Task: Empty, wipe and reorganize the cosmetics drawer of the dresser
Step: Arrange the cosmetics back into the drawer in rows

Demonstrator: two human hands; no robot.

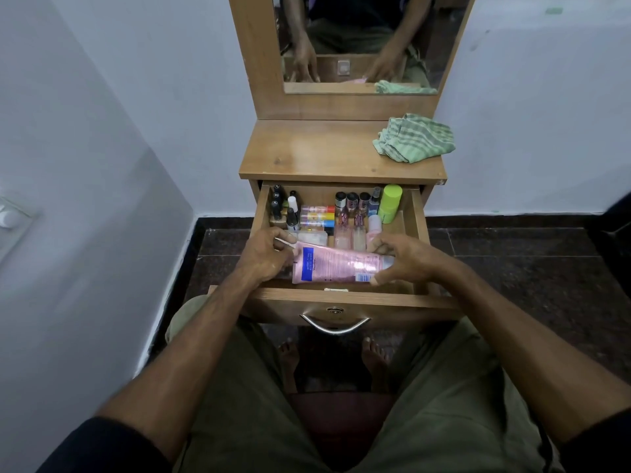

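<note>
Head view, lower frame: two bare forearms reach up from dark sleeves over olive shorts; bare feet stand on the dark floor under the drawer.

Drawer (345,297), centre frame: pulled out, with a curved metal handle (335,326) on its front.

Pink tube (338,265), front of the drawer: lies crosswise, with a blue panel at its left end and fine print along its body; the writing is too small to read.

Left hand (264,254), left end of the tube: fingers curled, touching the flat end and pinching a thin white stick.

Right hand (404,257), cap end of the tube: fingers and thumb curled round it.

Drawer, rear: dark-capped bottles (278,203) at left, red, yellow and blue tubes (317,216) lying stacked, clear pink bottles (350,227) at centre, a lime-green canister (389,203) at right. No label is legible.

Dresser top (324,151), above centre: a crumpled green striped cloth (415,138) at its right edge.

Mirror (358,42), top of frame: reflects both hands and the cloth.
</note>
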